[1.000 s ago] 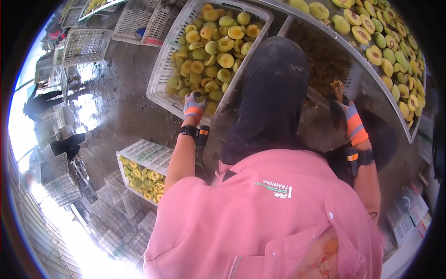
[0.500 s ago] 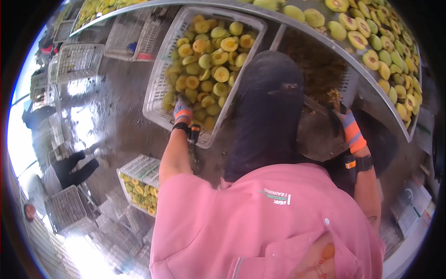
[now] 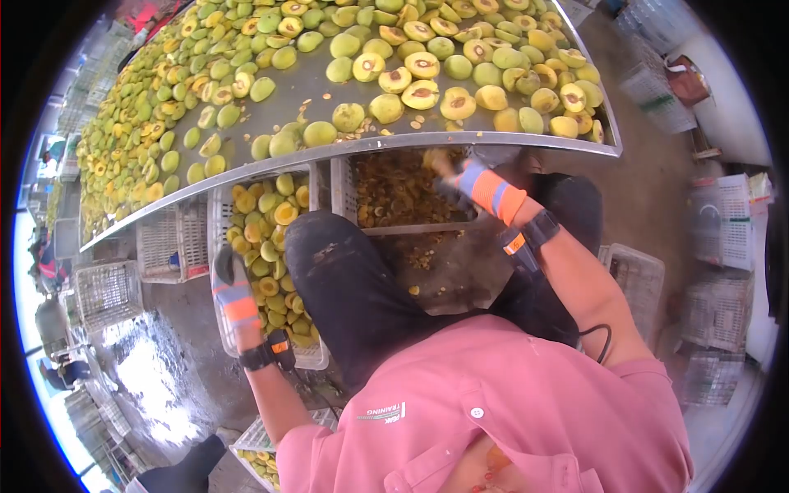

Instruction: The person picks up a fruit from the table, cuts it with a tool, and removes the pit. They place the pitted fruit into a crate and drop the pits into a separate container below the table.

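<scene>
My left hand, in a grey glove with an orange cuff, rests at the left rim of a white crate of yellow-green fruit halves. Its back faces up and the fingertips are hidden. Under the table edge, my right hand, gloved alike, is over the right part of a second crate of brown scraps. Its fingers look closed on a blurred yellow-brown thing.
A metal-rimmed table piled with fruit halves spans the front. My knees stand beneath its edge. Crates are at the left, another at the right. A person's dark-clothed leg shows at lower left.
The view has swung right and toward the table. My left hand has moved from among the fruit to the crate's left rim. My right hand has come over the scrap crate.
</scene>
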A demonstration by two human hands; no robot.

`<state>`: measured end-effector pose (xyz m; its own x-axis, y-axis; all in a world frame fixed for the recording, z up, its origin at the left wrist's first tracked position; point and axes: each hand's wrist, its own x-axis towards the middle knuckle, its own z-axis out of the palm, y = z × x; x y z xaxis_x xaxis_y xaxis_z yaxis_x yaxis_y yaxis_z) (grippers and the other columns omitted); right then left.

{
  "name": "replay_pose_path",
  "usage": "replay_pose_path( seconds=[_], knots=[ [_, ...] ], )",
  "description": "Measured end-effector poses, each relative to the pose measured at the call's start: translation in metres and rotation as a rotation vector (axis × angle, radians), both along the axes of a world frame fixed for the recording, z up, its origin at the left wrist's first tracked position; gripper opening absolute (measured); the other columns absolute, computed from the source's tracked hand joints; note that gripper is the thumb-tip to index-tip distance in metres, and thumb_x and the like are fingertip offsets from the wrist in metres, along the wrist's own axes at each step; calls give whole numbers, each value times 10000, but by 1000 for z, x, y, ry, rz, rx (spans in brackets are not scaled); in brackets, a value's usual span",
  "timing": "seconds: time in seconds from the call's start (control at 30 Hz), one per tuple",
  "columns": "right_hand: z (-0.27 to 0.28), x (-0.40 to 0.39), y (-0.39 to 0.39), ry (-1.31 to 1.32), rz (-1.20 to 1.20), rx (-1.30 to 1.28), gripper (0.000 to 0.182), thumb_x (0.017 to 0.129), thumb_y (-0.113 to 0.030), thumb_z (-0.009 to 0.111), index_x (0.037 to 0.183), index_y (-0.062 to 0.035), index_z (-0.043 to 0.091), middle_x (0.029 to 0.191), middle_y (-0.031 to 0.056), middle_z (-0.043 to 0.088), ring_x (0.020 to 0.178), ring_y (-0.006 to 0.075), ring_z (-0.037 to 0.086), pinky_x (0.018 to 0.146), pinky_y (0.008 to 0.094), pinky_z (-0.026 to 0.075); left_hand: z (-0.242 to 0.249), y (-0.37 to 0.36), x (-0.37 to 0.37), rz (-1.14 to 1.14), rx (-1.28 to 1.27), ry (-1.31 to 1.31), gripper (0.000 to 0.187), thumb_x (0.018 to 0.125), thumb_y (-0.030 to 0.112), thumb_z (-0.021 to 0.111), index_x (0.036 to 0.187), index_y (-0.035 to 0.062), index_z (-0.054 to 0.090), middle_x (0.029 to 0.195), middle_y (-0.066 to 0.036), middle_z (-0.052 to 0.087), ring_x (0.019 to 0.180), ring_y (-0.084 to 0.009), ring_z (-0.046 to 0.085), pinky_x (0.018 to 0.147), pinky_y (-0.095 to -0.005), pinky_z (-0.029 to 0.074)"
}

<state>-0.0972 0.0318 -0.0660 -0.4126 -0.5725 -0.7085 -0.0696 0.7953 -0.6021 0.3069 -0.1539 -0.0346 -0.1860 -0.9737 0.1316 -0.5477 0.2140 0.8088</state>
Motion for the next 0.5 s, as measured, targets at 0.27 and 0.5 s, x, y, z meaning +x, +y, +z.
replay_pose_path(
  seconds=[0.27,0.5],
  knots=[
    [-8,-7,20,108,71,-366,343,792,-330,684,877,-5,610,740,142,633,647,281,597,570,364,466,72,-18,-142,-378,-60,-2,303,856,99,608,1143,2,608,1069,-128,664,998,-184,617,883,-302,471],
    [-52,-12,34,-269,205,-556,194,870,-154,635,1035,-59,595,675,-12,556,510,73,494,434,232,363,52,-52,-251,-713,-155,-631,449,806,334,556,1091,-11,599,1034,-249,632,992,-377,604,835,-445,486]
  ],
)
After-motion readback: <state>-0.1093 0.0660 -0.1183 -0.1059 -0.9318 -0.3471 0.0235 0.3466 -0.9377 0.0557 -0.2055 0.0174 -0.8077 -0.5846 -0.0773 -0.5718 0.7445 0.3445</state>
